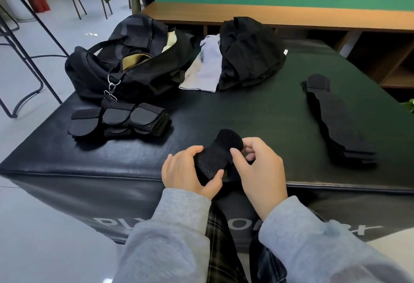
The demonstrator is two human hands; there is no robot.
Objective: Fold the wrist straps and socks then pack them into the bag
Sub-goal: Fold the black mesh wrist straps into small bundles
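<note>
1. Both hands hold 1 black wrist strap (216,156) at the near edge of the black padded table (257,112), close to the body, probably so the fold can be worked with both hands at once.
2. The left hand (187,170) has its grip pinching the perforated lower part of the strap between thumb and fingers; this looks like the anchoring hold.
3. The right hand (257,166) has its grip curled on the strap's right side, thumb on top, fingers tucked behind; it seems to be turning the rounded tab end over.
4. The strap is matte black, with small perforations along 1 band and a rounded, fuzzy tab pointing away from the person.
5. A pile of folded straps (121,121) lies at the left, just in front of the open black bag (100,67), handy for packing.
6. Flat straps (336,121) lie stacked at the right, well apart, apparently still to be folded.
7. Grey socks (206,70) lie beside a heap of black cloth (251,54) at the far side.
</note>
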